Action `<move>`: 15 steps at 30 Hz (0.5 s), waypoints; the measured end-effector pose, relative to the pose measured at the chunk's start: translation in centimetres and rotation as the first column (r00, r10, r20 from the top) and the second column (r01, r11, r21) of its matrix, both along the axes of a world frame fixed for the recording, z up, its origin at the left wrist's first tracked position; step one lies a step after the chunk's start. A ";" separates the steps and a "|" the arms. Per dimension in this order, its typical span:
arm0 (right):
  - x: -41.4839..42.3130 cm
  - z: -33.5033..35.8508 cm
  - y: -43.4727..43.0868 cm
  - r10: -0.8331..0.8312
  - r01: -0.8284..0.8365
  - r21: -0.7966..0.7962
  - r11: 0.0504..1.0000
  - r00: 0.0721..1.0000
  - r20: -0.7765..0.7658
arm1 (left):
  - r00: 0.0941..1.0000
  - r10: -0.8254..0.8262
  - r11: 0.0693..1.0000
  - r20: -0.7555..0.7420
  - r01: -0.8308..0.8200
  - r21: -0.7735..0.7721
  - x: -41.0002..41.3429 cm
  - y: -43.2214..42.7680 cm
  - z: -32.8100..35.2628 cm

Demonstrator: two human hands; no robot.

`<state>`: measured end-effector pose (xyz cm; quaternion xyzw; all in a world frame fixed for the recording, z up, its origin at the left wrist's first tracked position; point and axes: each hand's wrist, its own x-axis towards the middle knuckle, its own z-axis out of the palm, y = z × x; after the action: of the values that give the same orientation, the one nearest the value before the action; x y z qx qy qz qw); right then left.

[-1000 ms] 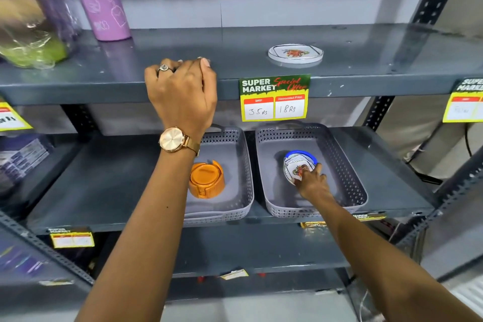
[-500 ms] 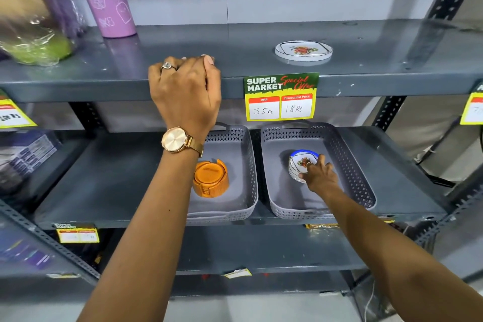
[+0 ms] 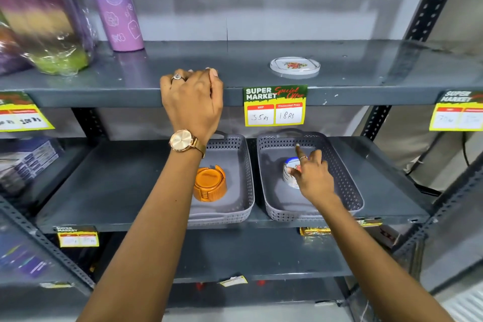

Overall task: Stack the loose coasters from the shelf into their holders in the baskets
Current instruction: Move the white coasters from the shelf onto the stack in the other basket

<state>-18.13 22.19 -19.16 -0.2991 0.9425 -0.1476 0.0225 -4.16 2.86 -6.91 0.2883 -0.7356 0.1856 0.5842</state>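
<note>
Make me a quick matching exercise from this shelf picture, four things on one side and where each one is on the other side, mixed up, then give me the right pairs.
Things:
1. Loose white coaster
2. Orange coaster set
3. Purple bottle
4. Price tag reading 35 Rs and 18 Rs

Places:
A. In the left basket on the middle shelf
B. Standing at the left of the top shelf
C. Hanging from the front edge of the top shelf
D. Lying flat on the top shelf, right of the left hand

Pairs: 1-D, 2-A, 3-B, 4-C
</note>
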 end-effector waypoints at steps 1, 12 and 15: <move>1.6 1.4 0.8 0.014 -0.014 -0.043 0.999 1.000 -0.008 | 1.000 -0.002 1.000 0.019 0.002 0.016 0.1 0.2 0.1; 11.2 17.0 6.8 0.180 -0.404 -0.518 0.754 0.886 -0.428 | 0.989 -0.085 0.988 0.122 0.067 0.141 1.2 1.4 1.3; 7.9 20.2 4.0 0.133 -0.406 -0.535 0.741 0.869 -0.476 | 0.986 -0.079 0.984 0.145 0.054 0.167 1.3 1.4 1.6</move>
<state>-10.22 26.21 1.08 -0.4497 0.7689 -0.3781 -0.2520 -2.82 4.25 -5.36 0.2953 -0.7997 0.1263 0.5072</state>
